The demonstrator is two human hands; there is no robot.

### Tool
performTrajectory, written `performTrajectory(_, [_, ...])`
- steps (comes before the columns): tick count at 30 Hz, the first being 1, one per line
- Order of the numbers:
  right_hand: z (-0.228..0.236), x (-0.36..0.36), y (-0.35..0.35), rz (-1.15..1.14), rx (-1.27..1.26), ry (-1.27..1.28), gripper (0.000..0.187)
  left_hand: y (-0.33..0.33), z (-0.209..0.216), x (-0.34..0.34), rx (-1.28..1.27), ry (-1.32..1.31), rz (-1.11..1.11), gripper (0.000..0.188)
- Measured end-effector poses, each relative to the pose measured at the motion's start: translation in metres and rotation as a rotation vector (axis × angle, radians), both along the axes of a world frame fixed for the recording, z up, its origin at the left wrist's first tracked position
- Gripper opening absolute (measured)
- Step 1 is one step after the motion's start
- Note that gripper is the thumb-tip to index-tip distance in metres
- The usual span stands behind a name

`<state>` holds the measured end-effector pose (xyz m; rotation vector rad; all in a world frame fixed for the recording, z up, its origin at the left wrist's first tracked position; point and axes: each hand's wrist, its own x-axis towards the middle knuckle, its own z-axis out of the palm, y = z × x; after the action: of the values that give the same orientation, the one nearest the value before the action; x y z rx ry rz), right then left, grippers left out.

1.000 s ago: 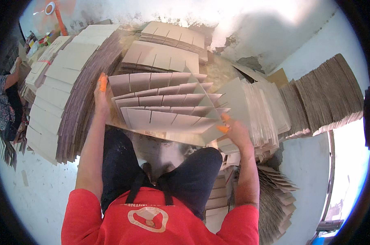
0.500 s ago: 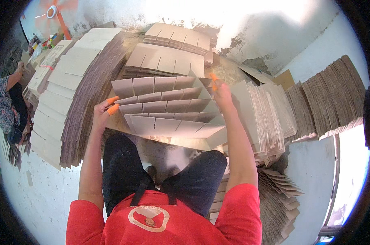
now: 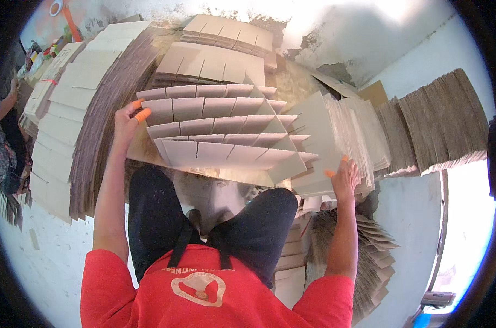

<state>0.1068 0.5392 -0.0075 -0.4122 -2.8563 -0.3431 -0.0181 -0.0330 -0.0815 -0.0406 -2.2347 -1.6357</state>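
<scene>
Several slotted cardboard strips point(image 3: 204, 128) stand on edge in rows in front of me. Across their right ends runs a cardboard cross piece point(image 3: 278, 134), set into the rows. My left hand point(image 3: 126, 121), with orange finger covers, is closed at the left end of one of the far strips, fingertips pinching its edge. My right hand point(image 3: 346, 177) has come away from the rows. It is over the near edge of a stack of flat cardboard sheets point(image 3: 319, 131) on the right, thumb and forefinger apart; whether it touches the top sheet I cannot tell.
Stacks of slotted cardboard point(image 3: 209, 63) lie beyond the rows. A long leaning row of sheets point(image 3: 67, 117) fills the left, and brown bundles point(image 3: 442, 123) stand far right. More cardboard point(image 3: 363, 268) lies low by my right arm. Another person point(image 3: 7, 136) is at the left edge.
My right hand has left the far right end of the rows and moved nearer and rightward to the sheet stack. The left hand stays at the strips' left ends. The view has shifted slightly.
</scene>
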Motion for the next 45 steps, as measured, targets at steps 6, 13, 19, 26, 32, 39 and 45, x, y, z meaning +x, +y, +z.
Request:
performTrajectory(6, [-0.028, -0.005, 0.055, 0.097, -0.171, 0.302, 0.045, 0.054, 0.063, 0.050, -0.501, 0.305, 0.146, 0.026])
performTrajectory(13, [0.039, 0.002, 0.014, 0.155, -0.417, 0.559, 0.043, 0.148, 0.076, 0.050, -0.549, 0.367, -0.453, 0.023])
performTrajectory(19, [0.118, 0.012, -0.056, 0.341, -0.815, 0.654, 0.045, 0.237, 0.067, 0.016, -0.658, 0.281, -0.634, 0.022])
performTrajectory(26, [0.139, 0.027, -0.083, 0.331, -1.081, 0.589, 0.049, 0.243, 0.055, 0.005, -0.655, 0.410, -0.741, 0.029])
performTrajectory(32, [0.125, 0.030, -0.077, 0.456, -1.017, 0.549, 0.055, 0.182, 0.095, 0.055, -0.586, 0.255, -0.461, 0.028])
performTrajectory(39, [0.116, 0.017, -0.095, 0.413, -1.145, 0.350, 0.056, 0.158, 0.057, 0.061, -0.719, 0.277, -0.552, 0.014])
performTrajectory(45, [0.112, 0.013, -0.095, 0.473, -1.015, 0.282, 0.061, 0.161, 0.047, 0.062, -0.681, 0.274, -0.600, 0.012])
